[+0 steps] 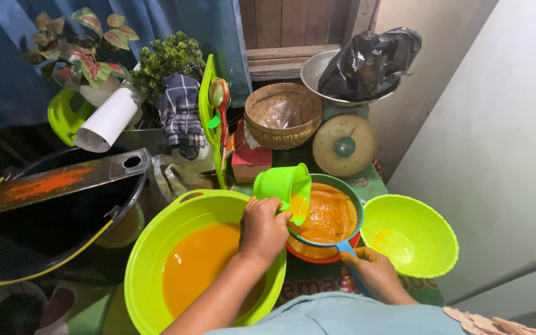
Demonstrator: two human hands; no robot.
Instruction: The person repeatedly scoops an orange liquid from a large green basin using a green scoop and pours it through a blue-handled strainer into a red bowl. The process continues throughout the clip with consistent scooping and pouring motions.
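1. While tilted over the strainer (325, 217), the green cup (285, 186) is gripped by the left hand (262, 229), fingers clenched around its lower side; orange liquid runs from its lip.
2. Right hand (373, 273) grasps the strainer's blue handle (350, 255), fingers wrapped around it.
3. Strainer holds orange pulp, just beyond both sets of fingertips.
4. Large green basin (156, 248) with orange liquid lies beneath the left wrist.
5. Green bowl (432, 245) sits just beyond the right fingers, nearly empty.
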